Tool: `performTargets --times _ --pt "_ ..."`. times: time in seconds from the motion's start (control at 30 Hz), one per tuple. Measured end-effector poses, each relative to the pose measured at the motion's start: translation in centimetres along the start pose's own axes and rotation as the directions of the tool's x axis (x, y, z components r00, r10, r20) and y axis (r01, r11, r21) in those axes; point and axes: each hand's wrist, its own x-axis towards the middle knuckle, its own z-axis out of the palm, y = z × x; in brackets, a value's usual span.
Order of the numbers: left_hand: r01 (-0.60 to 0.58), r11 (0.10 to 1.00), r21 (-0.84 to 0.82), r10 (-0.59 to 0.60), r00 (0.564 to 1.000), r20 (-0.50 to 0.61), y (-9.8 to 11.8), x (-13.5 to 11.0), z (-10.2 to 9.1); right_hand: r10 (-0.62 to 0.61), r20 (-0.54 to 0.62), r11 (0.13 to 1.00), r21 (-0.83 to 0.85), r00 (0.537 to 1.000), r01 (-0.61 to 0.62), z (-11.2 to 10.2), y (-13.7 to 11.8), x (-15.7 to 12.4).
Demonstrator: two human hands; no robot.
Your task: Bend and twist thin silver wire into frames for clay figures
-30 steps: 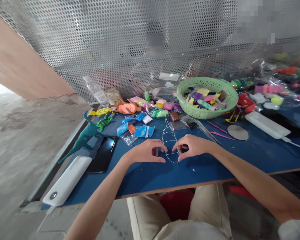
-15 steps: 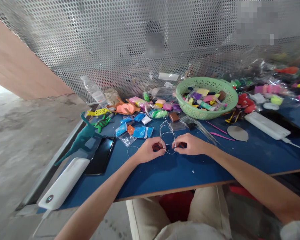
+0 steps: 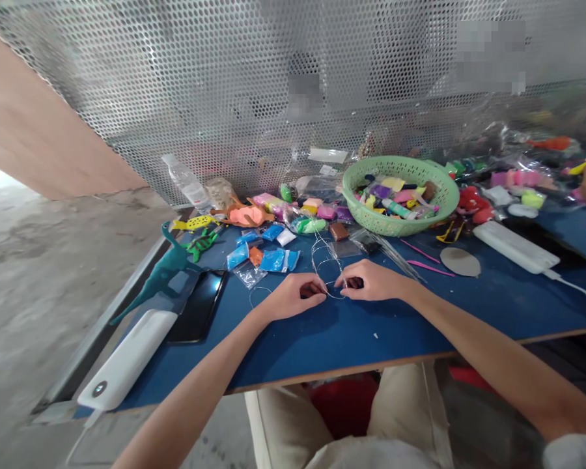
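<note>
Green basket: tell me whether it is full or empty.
Partly full. The basket stands upright on the table, and coloured packets cover its bottom, lying below the rim.

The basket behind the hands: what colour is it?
The basket is light green; the head view shows it.

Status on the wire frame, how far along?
Done: the wire frame already has several loops bent and lies on the blue table. In hand: the left hand and right hand pinch its near end between the fingertips. Left: the frame is bare wire with no clay on it, and the clay packets lie bagged beside it. Probably early to midway.
</note>
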Motion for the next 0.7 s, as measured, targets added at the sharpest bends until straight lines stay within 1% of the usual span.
performTargets --times 0.07,0.17,0.27,0.37,0.43,0.47,0.5,0.57,0.6,0.63,0.67,0.7 --pt "-0.042 0.997 0.058 0.041 0.999 0.014 0.4 -0.3 -0.7 0.045 0.035 0.999 0.025 0.998 -0.046 -0.8 0.1 -0.3" --pt "-0.097 0.975 0.201 0.101 0.995 -0.007 0.8 -0.6 -2.3 0.097 0.074 0.994 0.037 0.993 -0.1 -2.0 0.6 -0.7" --pt "-0.133 0.937 0.322 0.156 0.987 -0.048 0.8 -0.8 -3.7 0.106 0.088 0.994 0.024 0.99 -0.109 -2.6 1.0 -0.8" --pt "-0.168 0.885 0.435 0.214 0.975 -0.059 0.6 -0.6 -4.0 0.106 0.066 0.994 -0.025 0.992 -0.105 -3.4 0.7 -1.0" --pt "-0.196 0.852 0.486 0.245 0.969 -0.039 0.4 -0.5 -3.8 0.091 -0.005 0.99 -0.103 0.996 -0.091 -4.5 -0.1 -1.5" --pt "-0.209 0.839 0.502 0.256 0.966 -0.026 0.3 -0.4 -3.7 0.071 -0.075 0.984 -0.161 0.995 -0.082 -5.2 -0.5 -1.8" --pt "-0.218 0.83 0.514 0.263 0.965 -0.016 0.2 -0.4 -3.6 0.05 -0.159 0.973 -0.216 0.986 -0.085 -5.9 -0.9 -2.2" --pt "-0.225 0.815 0.534 0.27 0.963 -0.007 0.0 -0.4 -3.6 0.056 -0.314 0.938 -0.31 0.948 -0.158 -7.3 -1.4 -3.1" --pt "-0.222 0.808 0.546 0.271 0.962 -0.01 0.0 -0.4 -3.8 0.086 -0.36 0.912 -0.346 0.929 -0.219 -7.9 -1.4 -3.7" --pt "-0.214 0.799 0.562 0.271 0.962 -0.02 -0.1 -0.5 -4.0 0.14 -0.373 0.882 -0.374 0.917 -0.287 -8.3 -1.2 -4.3" --pt "-0.201 0.789 0.58 0.271 0.962 -0.036 -0.2 -0.6 -4.3 0.213 -0.373 0.845 -0.394 0.903 -0.362 -8.6 -0.8 -4.9" --pt "-0.186 0.78 0.598 0.272 0.961 -0.055 -0.2 -0.6 -4.5 0.301 -0.346 0.802 -0.413 0.889 -0.432 -8.7 -0.2 -5.5"
